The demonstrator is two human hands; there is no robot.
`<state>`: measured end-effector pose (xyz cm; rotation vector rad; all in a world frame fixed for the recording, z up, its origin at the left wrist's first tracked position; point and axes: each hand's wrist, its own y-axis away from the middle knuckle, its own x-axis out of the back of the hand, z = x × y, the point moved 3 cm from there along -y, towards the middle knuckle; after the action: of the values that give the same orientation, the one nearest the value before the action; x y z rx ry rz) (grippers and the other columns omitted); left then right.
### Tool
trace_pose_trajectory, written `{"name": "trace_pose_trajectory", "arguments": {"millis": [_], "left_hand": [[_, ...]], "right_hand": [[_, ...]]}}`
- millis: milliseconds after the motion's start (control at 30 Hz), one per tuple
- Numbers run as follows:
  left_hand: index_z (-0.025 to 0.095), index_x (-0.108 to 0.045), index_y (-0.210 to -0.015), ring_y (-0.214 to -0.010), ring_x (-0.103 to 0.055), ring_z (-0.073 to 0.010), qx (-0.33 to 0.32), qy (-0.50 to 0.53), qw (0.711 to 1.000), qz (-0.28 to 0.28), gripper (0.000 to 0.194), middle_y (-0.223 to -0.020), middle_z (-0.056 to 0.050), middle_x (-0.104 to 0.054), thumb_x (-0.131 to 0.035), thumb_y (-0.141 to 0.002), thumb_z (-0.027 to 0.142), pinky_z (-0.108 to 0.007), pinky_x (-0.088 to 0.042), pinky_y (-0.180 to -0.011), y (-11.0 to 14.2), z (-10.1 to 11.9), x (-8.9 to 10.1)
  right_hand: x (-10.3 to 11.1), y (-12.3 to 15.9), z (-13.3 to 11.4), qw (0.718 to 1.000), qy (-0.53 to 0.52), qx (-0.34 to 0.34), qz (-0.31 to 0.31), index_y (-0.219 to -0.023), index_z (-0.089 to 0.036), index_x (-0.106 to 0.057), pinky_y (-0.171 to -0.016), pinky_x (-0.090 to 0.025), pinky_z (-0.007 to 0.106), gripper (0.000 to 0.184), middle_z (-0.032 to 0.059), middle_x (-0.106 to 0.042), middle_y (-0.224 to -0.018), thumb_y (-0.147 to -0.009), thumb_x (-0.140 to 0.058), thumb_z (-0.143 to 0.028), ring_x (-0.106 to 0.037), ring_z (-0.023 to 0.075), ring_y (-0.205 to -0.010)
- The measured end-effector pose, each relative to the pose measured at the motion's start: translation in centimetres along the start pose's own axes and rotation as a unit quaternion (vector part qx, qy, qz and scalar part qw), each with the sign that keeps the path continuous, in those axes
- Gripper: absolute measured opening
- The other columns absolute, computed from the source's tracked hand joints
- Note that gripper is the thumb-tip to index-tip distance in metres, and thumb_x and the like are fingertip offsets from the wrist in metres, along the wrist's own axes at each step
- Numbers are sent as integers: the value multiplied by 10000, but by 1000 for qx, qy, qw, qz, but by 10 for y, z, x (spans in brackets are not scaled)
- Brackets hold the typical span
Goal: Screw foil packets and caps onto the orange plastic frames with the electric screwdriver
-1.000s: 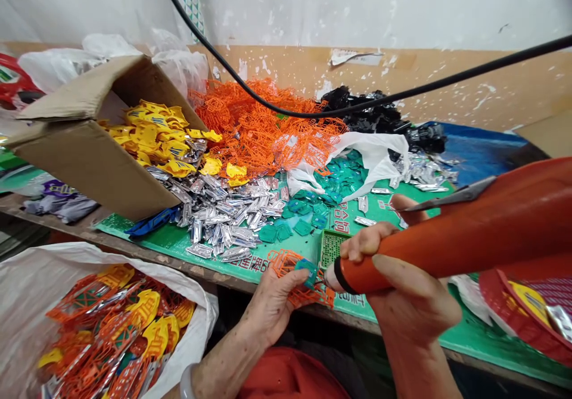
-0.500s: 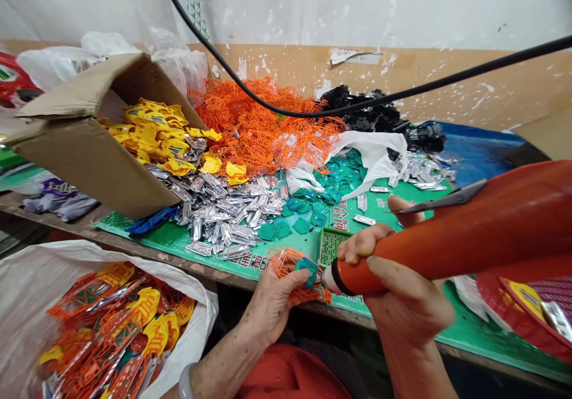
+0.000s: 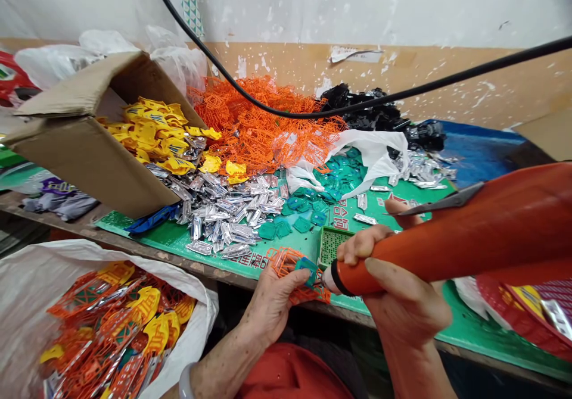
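Observation:
My left hand (image 3: 272,304) grips an orange lattice frame (image 3: 292,271) at the table's near edge, with a small teal piece (image 3: 307,271) held against it. My right hand (image 3: 400,295) is wrapped round a thick orange powered tool (image 3: 460,238). The tool's tip (image 3: 328,279) touches the teal piece. A metal lever (image 3: 442,201) lies along the top of the tool under my finger. A black cable (image 3: 313,112) runs from the tool across the upper view.
The green mat (image 3: 187,238) carries piles: silver pieces (image 3: 227,214), teal pieces (image 3: 313,205), orange frames (image 3: 263,125), black parts (image 3: 379,116). A cardboard box (image 3: 89,149) with yellow pieces lies at left. A white bag (image 3: 53,327) of assembled parts sits lower left. A red basket (image 3: 527,321) stands right.
Both hands and the tool have crept slightly up and left together; the grip and the contact at the tool's tip are unchanged.

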<state>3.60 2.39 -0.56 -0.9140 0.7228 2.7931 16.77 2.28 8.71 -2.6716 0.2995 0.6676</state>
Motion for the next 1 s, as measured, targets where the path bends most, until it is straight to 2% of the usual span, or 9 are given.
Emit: {"name": "trace_pose_trajectory", "arguments": {"millis": [133,567,867,1000], "left_hand": [[173,-573,-906,-716,-666,-193,11,-2,1000,1,310,-815,-22,-685,-774,-676,226,-323,-552,-638,-1,-2,2],[167,-582,-910,-742,-671,-196,20,11,1000,4,312,-864,-36,-701,-769,-666,219,-378,-563,-718,-2,-4,3],[160,-606,-879,-672,-663,-179,17,22,1000,12,333,-771,-12,-695,-805,-617,212,-345,-561,-675,-1,-1,-1],[161,-626,-869,-648,-665,-174,19,29,999,9,332,-753,-8,-698,-822,-607,215,-325,-557,-647,-1,0,-2]], "right_hand": [[1,1,2,1000,0,-8,-1,-1090,-268,-603,-613,-489,354,454,-32,-593,-663,-666,-671,-122,-557,155,-583],[3,4,10,1000,19,-15,-7,-1170,-284,-534,-610,-483,348,544,-42,-595,-663,-673,-724,-171,-560,152,-574],[4,7,17,999,23,-6,-32,-1148,-275,-505,-629,-481,342,520,-54,-596,-678,-680,-696,-152,-568,145,-585],[4,8,19,999,24,-2,-24,-1154,-267,-509,-626,-477,335,519,-59,-594,-670,-680,-685,-153,-565,140,-576]]}}
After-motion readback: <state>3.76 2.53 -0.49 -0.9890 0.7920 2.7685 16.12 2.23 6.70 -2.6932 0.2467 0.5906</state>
